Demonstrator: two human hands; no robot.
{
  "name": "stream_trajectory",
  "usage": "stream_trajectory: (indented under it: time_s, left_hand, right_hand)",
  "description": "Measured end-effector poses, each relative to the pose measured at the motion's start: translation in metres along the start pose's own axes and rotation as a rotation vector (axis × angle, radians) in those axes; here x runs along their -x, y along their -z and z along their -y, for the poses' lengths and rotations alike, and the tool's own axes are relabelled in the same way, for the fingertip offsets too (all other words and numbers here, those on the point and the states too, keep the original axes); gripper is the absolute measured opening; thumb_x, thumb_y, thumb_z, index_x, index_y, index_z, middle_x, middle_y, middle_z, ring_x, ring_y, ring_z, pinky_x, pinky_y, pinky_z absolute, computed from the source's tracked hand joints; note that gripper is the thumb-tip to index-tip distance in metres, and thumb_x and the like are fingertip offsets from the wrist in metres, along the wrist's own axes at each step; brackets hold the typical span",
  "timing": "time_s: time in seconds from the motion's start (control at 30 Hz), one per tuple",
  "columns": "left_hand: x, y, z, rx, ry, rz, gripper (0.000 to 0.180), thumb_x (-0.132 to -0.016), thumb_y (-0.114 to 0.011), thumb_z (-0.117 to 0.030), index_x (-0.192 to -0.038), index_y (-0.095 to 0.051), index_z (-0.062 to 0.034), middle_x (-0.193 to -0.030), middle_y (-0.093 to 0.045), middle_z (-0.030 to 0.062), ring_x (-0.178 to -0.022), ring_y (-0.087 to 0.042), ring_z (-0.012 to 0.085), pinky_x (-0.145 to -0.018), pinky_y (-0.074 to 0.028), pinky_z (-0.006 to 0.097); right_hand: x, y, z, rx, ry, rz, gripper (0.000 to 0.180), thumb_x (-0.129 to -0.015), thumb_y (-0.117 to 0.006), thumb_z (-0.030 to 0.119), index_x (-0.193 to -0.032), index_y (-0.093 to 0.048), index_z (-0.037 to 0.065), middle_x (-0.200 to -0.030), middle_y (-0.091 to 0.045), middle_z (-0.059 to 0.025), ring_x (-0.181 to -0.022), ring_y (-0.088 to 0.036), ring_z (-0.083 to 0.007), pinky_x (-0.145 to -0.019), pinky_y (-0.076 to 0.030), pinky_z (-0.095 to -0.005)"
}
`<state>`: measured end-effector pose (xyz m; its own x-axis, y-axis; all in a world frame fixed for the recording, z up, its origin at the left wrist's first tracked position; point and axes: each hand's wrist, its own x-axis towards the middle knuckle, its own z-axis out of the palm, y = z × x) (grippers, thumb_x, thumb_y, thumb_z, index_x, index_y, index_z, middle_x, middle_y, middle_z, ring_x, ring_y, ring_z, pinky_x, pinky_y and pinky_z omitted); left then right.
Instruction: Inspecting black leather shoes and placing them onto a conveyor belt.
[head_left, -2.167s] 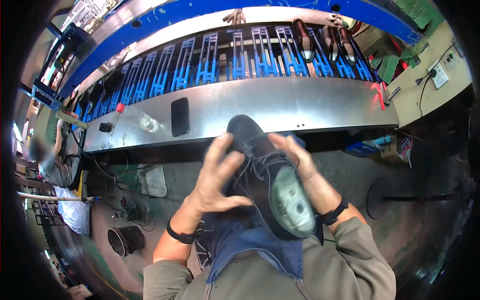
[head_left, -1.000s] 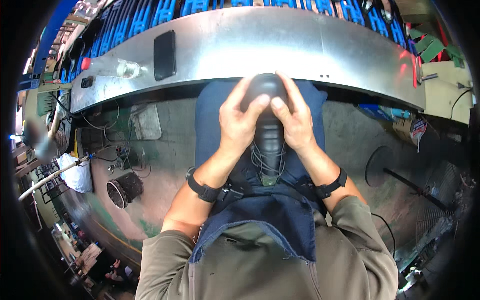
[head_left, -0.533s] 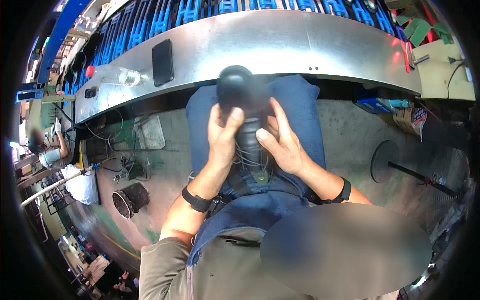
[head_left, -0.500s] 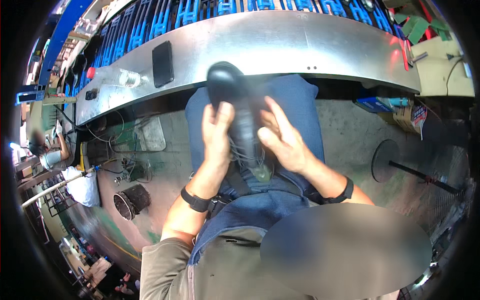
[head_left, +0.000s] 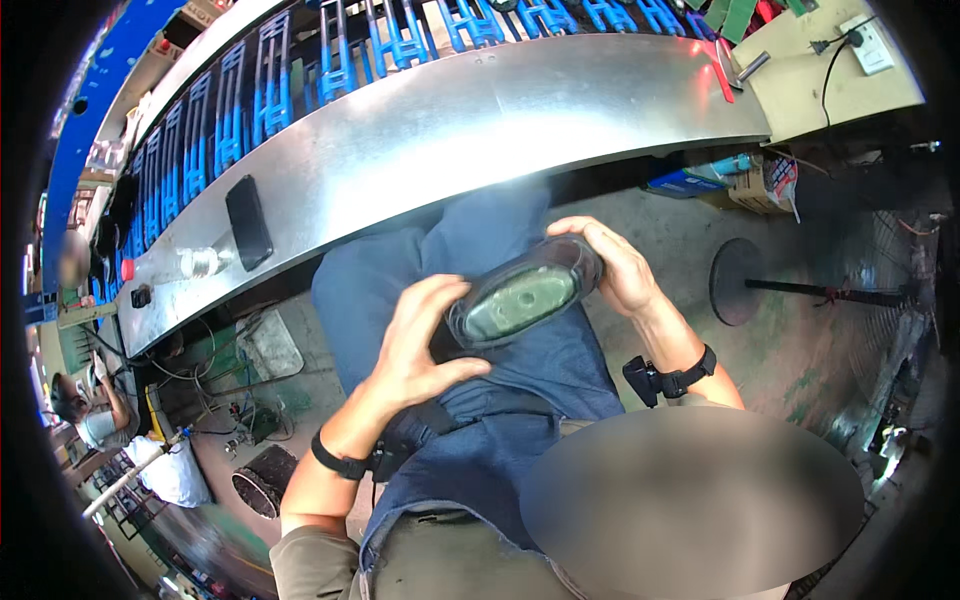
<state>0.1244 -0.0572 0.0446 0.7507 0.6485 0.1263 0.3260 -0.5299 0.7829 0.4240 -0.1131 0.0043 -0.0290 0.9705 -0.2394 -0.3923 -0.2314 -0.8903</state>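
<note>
In the head view, a black shoe (head_left: 522, 295) lies sole-up near the centre of the frame, over the person's lap, which is covered by a blue denim apron (head_left: 520, 370); the sole shows a grey-green oval panel inside a dark rim. The left hand (head_left: 420, 345) sits at the shoe's seven o'clock end, fingers curled round the heel edge and thumb stretched beneath it, so it grips the shoe. The right hand (head_left: 612, 265) wraps the two o'clock end, fingers closed over the toe. Both wrists carry dark bands. Beyond the shoe, from nine o'clock round to one o'clock, runs a curved steel workbench (head_left: 480, 120), and behind it a row of blue racks (head_left: 330, 60). On the bench at ten o'clock lie a black phone (head_left: 248, 222) and, just beside it toward the rim, a clear plastic bottle (head_left: 175, 265) with a red cap, on its side. At three o'clock a fan stand (head_left: 745, 290) with a round dark base rests on the concrete floor, well apart from the hands. At one o'clock a blue box (head_left: 690, 182) sits under the bench edge. Near eight o'clock another person (head_left: 90, 415) is at the frame's rim. Nothing lies between the camera and the shoe; the fingers hide both its ends.
</note>
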Motion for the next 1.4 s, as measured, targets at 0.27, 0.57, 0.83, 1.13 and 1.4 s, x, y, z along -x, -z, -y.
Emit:
stream_trajectory:
  time_s: [0.27, 0.57, 0.83, 1.13, 1.4]
  left_hand:
    - [-0.032, -0.035, 0.037, 0.138, -0.116, 0.011, 0.090, -0.061, -0.094, -0.016, -0.134, -0.045, 0.0023, -0.130, -0.058, 0.0260, -0.119, -0.060, 0.0409, -0.100, -0.050, 0.047]
    - [-0.076, -0.004, 0.030, 0.316, 0.289, 0.089, 0.084, -0.067, -0.091, -0.030, -0.132, -0.050, 0.0034, -0.126, -0.061, 0.0224, -0.119, -0.061, 0.0316, -0.101, -0.049, 0.042]
    - [-0.197, 0.174, 0.154, 0.547, 0.602, -0.593, 0.057, -0.083, -0.083, -0.025, -0.124, -0.056, 0.0023, -0.106, -0.068, 0.0127, -0.092, -0.068, 0.0193, -0.080, -0.056, 0.033]
    - [-0.155, 0.300, 0.406, -0.179, 0.708, -0.800, 0.092, -0.079, -0.085, -0.030, -0.143, -0.034, 0.0106, -0.139, -0.050, 0.0279, -0.130, -0.051, 0.0367, -0.111, -0.039, 0.040]
    - [-0.137, 0.236, 0.242, -0.612, 0.319, -0.355, 0.075, -0.079, -0.079, -0.018, -0.144, -0.045, -0.0028, -0.151, -0.034, 0.0274, -0.134, -0.046, 0.0464, -0.108, -0.046, 0.045]
  right_hand:
    - [-0.016, -0.009, -0.008, 0.450, 0.152, -0.191, 0.047, -0.102, -0.034, 0.029, -0.104, -0.067, -0.005, -0.102, -0.069, -0.0149, -0.098, -0.063, -0.0205, -0.092, -0.047, -0.0332]
    - [-0.056, -0.008, 0.002, 0.044, -0.129, -0.359, 0.062, -0.109, -0.029, 0.046, -0.116, -0.066, -0.003, -0.107, -0.069, -0.0122, -0.100, -0.064, -0.0196, -0.092, -0.049, -0.0328]
    - [-0.255, 0.075, 0.090, 0.671, 0.009, -0.243, 0.049, -0.104, -0.050, 0.041, -0.126, -0.061, -0.001, -0.108, -0.069, -0.0102, -0.091, -0.066, -0.0172, -0.076, -0.051, -0.0326]
    - [-0.496, 0.073, 0.076, 1.602, 0.275, -0.574, 0.108, -0.082, -0.073, 0.056, -0.159, -0.015, 0.007, -0.150, -0.030, -0.0361, -0.131, -0.045, -0.0495, -0.108, -0.042, -0.0484]
    - [-0.437, 0.073, 0.114, 1.385, 0.090, -0.566, 0.090, -0.076, -0.075, 0.043, -0.152, -0.036, 0.012, -0.130, -0.050, -0.0281, -0.109, -0.062, -0.0410, -0.094, -0.051, -0.0504]
